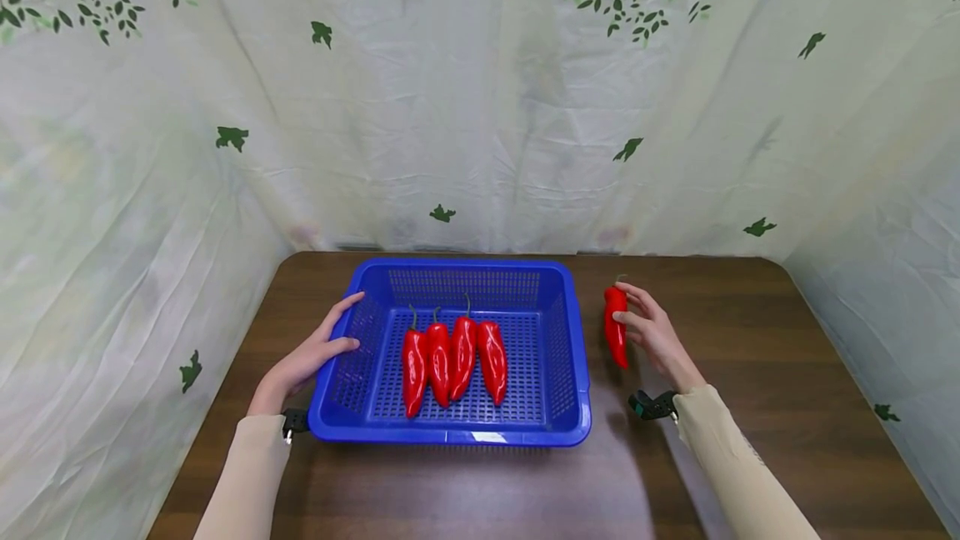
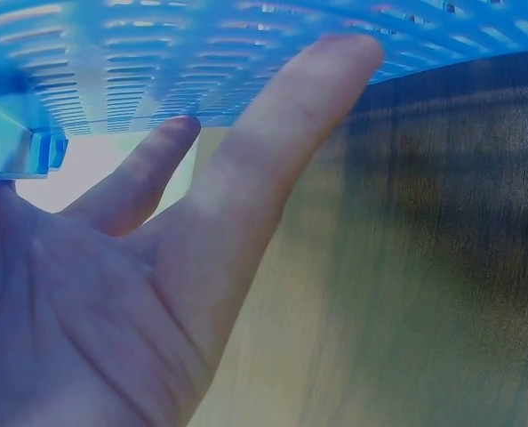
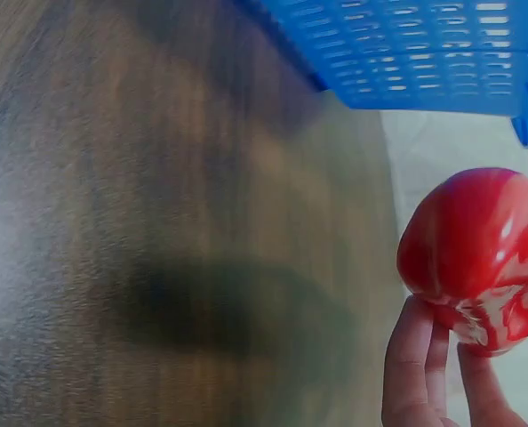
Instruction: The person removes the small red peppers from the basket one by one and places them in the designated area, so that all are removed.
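My left hand (image 1: pixel 303 358) lies at the left side of the blue plastic basket (image 1: pixel 517 437), its fingertips reaching over the rim. In the left wrist view, straight fingers (image 2: pixel 246 169) extend against the slotted wall. Lying side by side in the basket are several glossy red chili peppers (image 1: pixel 414 373), most with green stems pointing away from me. To the right of the basket, my right hand (image 1: pixel 656 338) pinches another red chili pepper (image 1: pixel 616 332) between thumb and fingers, its tip pointing down. That pepper (image 3: pixel 477 249) fills the right side of the right wrist view.
The basket stands on a dark brown wooden table (image 1: pixel 720 332). Behind and at both sides hangs a pale cloth (image 1: pixel 487 148) printed with green leaves. Both wrists carry black straps (image 1: pixel 654 405). A shadow falls on the table below the right hand.
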Available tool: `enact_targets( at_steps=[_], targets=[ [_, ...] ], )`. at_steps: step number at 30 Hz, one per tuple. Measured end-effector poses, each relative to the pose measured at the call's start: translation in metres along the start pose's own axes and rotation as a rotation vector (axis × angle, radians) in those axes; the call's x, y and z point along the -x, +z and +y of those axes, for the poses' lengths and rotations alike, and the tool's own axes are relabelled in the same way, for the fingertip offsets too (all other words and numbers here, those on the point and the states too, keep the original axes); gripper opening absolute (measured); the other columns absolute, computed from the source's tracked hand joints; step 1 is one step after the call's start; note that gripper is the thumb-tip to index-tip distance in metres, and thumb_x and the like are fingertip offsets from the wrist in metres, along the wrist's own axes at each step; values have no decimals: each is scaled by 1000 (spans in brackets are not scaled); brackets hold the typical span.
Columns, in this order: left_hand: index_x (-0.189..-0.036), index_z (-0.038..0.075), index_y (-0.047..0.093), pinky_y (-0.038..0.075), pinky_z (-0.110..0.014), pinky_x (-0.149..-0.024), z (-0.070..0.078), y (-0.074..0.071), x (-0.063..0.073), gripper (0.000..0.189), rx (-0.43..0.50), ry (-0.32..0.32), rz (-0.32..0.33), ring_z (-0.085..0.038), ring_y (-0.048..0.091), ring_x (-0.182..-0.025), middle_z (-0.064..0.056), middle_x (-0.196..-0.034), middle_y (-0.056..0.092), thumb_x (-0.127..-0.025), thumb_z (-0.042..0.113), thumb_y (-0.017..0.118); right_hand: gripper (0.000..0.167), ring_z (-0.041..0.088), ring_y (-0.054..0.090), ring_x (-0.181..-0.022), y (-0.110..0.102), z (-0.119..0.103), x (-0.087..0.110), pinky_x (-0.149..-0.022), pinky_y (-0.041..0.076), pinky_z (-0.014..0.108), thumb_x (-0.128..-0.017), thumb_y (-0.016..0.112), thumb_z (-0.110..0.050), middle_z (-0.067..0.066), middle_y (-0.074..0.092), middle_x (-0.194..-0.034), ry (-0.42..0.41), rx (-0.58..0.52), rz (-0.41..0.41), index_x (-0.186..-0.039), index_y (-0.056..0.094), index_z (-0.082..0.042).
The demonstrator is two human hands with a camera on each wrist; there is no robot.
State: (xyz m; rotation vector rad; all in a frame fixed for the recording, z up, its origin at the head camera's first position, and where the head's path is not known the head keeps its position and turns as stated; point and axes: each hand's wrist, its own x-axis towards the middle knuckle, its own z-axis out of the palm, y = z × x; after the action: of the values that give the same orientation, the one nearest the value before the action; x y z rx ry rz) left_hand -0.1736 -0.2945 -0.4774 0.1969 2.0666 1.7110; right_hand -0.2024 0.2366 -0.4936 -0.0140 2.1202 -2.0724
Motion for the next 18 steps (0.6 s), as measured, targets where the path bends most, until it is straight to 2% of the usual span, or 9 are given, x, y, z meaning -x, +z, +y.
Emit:
enact_targets(
  at_steps=[5, 10, 18],
  targets=[
    [-153, 32, 8, 51, -50, -80, -1, -1, 0, 72, -3, 15, -2, -50, 41, -117, -25, -151, 5, -98, 12, 49, 54, 18, 54, -102, -2, 11, -4, -81, 50, 30, -97, 51, -7, 20, 29, -148, 0, 76, 3, -147, 32, -7],
    [-152, 33, 9, 51, -50, -79, -1, 0, 0, 71, 10, 5, 2, -49, 43, -117, -25, -150, 7, -98, 12, 49, 53, 29, 51, -108, 0, 19, -6, -84, 49, 31, -96, 54, -8, 24, 31, -145, 1, 161, 15, -145, 36, -4],
    [-152, 33, 9, 51, -51, -80, -2, 0, -1, 71, 5, 11, 5, -51, 40, -118, -24, -151, 7, -98, 13, 49, 52, 41, 43, -119, 3, 25, -8, -82, 48, 30, -94, 55, -4, 27, 33, -145, 2, 219, 22, -143, 38, -1]
  ],
)
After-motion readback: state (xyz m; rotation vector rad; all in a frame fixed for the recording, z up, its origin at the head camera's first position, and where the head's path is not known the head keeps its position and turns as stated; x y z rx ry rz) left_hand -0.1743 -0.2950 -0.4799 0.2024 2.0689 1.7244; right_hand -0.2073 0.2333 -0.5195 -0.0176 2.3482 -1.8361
